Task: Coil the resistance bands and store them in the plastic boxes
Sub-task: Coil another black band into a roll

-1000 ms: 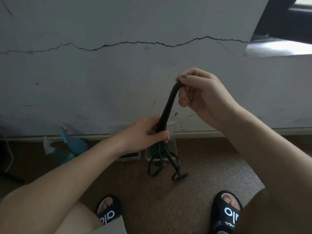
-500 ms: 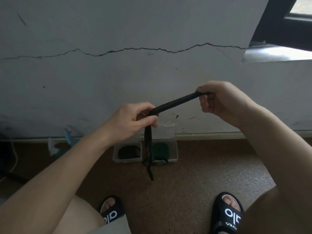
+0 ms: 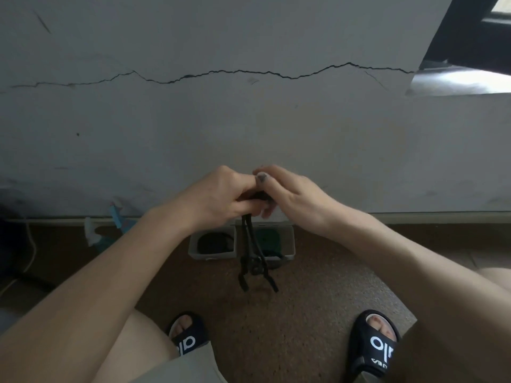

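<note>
The black band [image 3: 250, 244] is only partly coiled: its start is bunched between my hands above the boxes, and its strands hang down over them, while the left box [image 3: 212, 243] already holds a dark coil and the right box [image 3: 287, 241] a green one. My left hand [image 3: 221, 196] clenches the bunch; my right hand [image 3: 287, 193] pinches it from the other side.
</note>
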Tool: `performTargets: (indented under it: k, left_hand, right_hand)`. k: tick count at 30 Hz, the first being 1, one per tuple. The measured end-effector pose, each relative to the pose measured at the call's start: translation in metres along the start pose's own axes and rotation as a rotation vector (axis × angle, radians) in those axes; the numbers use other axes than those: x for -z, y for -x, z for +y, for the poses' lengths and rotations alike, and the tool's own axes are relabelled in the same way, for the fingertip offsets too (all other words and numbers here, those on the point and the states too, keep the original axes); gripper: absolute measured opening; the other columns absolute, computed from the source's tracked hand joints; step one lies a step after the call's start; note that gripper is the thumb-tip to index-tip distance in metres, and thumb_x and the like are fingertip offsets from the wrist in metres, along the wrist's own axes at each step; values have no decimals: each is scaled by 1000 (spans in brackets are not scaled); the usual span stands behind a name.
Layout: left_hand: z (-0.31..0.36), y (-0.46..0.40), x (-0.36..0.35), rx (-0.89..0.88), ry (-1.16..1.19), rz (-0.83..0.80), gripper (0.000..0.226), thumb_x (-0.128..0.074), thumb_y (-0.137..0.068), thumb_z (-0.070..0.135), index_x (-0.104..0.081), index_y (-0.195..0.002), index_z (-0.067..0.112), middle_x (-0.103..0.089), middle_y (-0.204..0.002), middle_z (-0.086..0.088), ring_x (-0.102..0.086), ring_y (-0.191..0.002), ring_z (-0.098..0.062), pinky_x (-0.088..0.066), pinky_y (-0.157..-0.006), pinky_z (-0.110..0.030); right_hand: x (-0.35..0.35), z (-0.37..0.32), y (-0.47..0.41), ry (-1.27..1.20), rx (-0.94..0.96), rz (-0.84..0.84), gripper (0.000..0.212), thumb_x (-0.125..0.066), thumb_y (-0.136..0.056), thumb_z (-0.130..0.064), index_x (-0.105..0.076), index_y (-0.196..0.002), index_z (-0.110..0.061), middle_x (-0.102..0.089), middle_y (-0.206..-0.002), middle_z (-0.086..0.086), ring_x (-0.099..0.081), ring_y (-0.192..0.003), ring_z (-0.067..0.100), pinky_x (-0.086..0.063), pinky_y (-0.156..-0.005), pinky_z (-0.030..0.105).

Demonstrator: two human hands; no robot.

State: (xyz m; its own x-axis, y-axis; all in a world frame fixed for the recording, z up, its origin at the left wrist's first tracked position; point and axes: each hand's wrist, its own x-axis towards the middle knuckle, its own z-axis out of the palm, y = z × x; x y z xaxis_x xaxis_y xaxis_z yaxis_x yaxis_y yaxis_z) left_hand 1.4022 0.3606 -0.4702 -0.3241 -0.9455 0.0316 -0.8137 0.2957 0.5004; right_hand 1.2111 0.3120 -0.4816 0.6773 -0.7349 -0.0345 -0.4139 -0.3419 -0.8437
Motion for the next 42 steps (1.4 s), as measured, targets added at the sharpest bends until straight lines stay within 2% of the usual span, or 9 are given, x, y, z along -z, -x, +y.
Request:
performTargets:
  k: [4, 10, 20, 26, 29, 33, 35, 39, 42]
  left_hand:
    - [0, 0, -4, 57, 39, 10, 19, -76, -91, 24, -74, -107, 15, -74, -87, 3, -70, -78, -12, -56, -73, -38]
    - [1, 0, -18, 152, 110, -141, 16, -76, -90, 32, -62, -98, 35, -67, -91, 14, -63, -81, 7, -49, -70, -15]
    - [-7, 1, -22, 150, 266, -41, 9, -61, -101, 31, -65, -105, 24, -74, -97, 7, -71, -95, -6, -59, -92, -44]
    - [-5, 8, 3, 88, 187, 89, 11, -62, -101, 29, -72, -99, 23, -75, -89, 7, -73, -84, -12, -59, -83, -46]
    - [-3, 12, 9, 59, 146, 66, 10, -62, -101, 26, -72, -99, 25, -75, -87, 9, -73, -82, -9, -60, -78, -42]
    - [3, 10, 3, 11, 49, 14, 10, -63, -100, 24, -71, -106, 27, -71, -86, 16, -67, -73, 6, -47, -65, -15]
    - [5, 7, 0, 8, 15, -5, 19, -63, -100, 27, -73, -113, 19, -75, -90, 10, -67, -75, 5, -49, -67, -15]
    - [-3, 8, -2, 22, -22, 14, 18, -66, -99, 30, -73, -110, 17, -75, -87, 8, -66, -71, 0, -51, -65, -26]
    - [-10, 8, -2, 75, 7, 8, 11, -68, -97, 29, -66, -104, 21, -69, -86, 10, -65, -74, -3, -51, -68, -29]
  right_hand:
    - [-2, 3, -5, 37, -42, 89, 21, -46, -107, -44, -62, -107, -30, -69, -76, -7, -61, -64, 2, -42, -61, 24]
    - [11, -10, -4, -459, -35, 131, 18, -57, -106, -22, -67, -119, -14, -50, -55, -3, -39, -48, 10, -30, -47, 21]
    - [56, -8, 0, -795, 51, 253, 13, -55, -104, -8, -63, -95, -3, -39, -48, -7, -27, -41, 8, -19, -44, 23]
    - [83, 11, 3, -325, -134, 216, 15, -58, -102, -11, -69, -95, -3, -48, -51, 1, -37, -45, 18, -28, -46, 30]
    - [79, 24, 4, -18, -314, -13, 21, -55, -107, -26, -70, -115, -14, -77, -81, 4, -71, -73, 22, -60, -76, 37]
    - [29, 13, 1, -275, -95, -15, 35, -46, -108, -39, -63, -131, -20, -76, -118, 3, -70, -115, 18, -49, -110, 44]
    - [3, 7, 1, -305, -13, 10, 37, -48, -106, -45, -63, -129, -21, -75, -117, 4, -71, -112, 16, -52, -102, 40]
    - [-7, 3, -2, -86, -35, 40, 28, -44, -108, -46, -60, -113, -23, -70, -80, -4, -64, -60, 12, -54, -59, 33]
    - [-2, 4, -5, -184, -51, 66, 21, -53, -107, -37, -63, -117, -21, -60, -58, -6, -52, -51, 4, -42, -52, 20]
